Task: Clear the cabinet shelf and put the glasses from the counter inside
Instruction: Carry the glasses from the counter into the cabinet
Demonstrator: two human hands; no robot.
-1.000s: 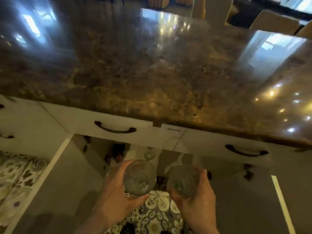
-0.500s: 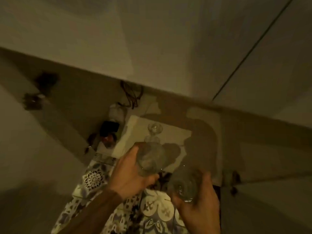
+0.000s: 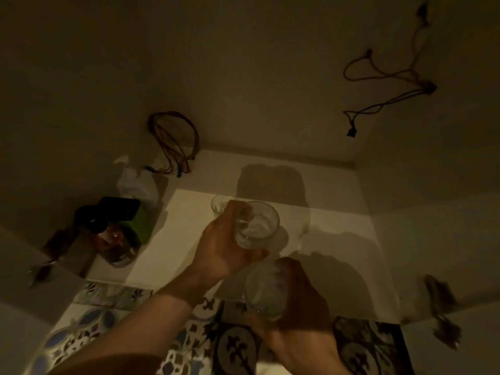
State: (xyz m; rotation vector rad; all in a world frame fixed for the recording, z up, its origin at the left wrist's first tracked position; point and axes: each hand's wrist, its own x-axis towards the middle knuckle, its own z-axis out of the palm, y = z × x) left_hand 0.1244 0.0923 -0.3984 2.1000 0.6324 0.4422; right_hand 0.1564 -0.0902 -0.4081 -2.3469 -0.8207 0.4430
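I look into a dim white cabinet. My left hand (image 3: 221,247) grips a clear glass (image 3: 258,223) just above the white cabinet shelf (image 3: 338,239), over its middle. My right hand (image 3: 300,328) holds a second clear glass (image 3: 266,290) lower down, near the shelf's front edge. A third small glass (image 3: 217,203) stands on the shelf just behind my left hand, partly hidden by my fingers.
At the shelf's left side sit a brown jar (image 3: 116,244), a black and green object (image 3: 121,212), a white plastic bag (image 3: 136,180) and a coil of wires (image 3: 173,142). A cord (image 3: 387,77) hangs on the back right wall. Patterned floor tiles (image 3: 232,345) lie below.
The view dropped from the countertop into the open cabinet. Both hands carried their glasses forward; the left one now reaches over the shelf next to the standing glass.
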